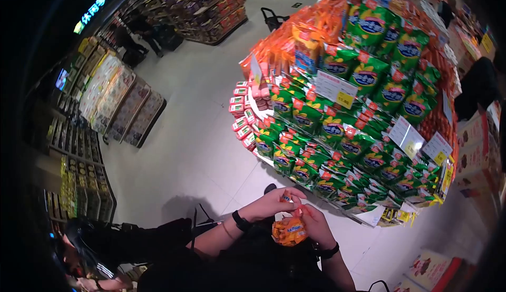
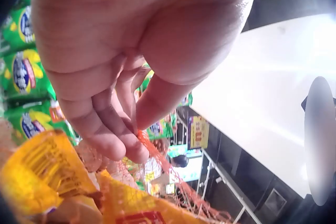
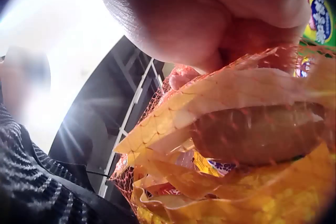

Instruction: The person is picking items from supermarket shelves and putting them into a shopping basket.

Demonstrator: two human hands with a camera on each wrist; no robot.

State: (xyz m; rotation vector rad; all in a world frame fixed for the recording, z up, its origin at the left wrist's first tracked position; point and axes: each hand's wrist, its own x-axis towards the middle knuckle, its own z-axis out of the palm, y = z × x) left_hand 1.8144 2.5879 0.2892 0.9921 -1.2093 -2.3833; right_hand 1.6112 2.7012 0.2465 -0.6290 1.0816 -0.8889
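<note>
In the head view both hands meet at the top of an orange net bag [image 1: 289, 233] holding orange-wrapped packets. My left hand [image 1: 274, 203], with a dark band on its wrist, pinches the gathered netting between thumb and fingers. Up close in the left wrist view, the orange netting [image 2: 173, 174] runs down from those fingertips past yellow-orange packets [image 2: 50, 174]. At the bag's neck my right hand [image 1: 317, 224] grips the mesh with curled fingers. Through the netting in the right wrist view show yellow-orange wrappers [image 3: 252, 198] and a brown, rounded item [image 3: 257, 134]; the right fingertips are mostly hidden.
Just ahead stands a large display stacked with green snack bags [image 1: 332, 128] and price cards [image 1: 335, 87]. Cartons [image 1: 429, 271] sit at the lower right. Another person [image 1: 87, 255] is close at the lower left. Tiled floor [image 1: 184, 128] runs between the display and shelves [image 1: 79, 171].
</note>
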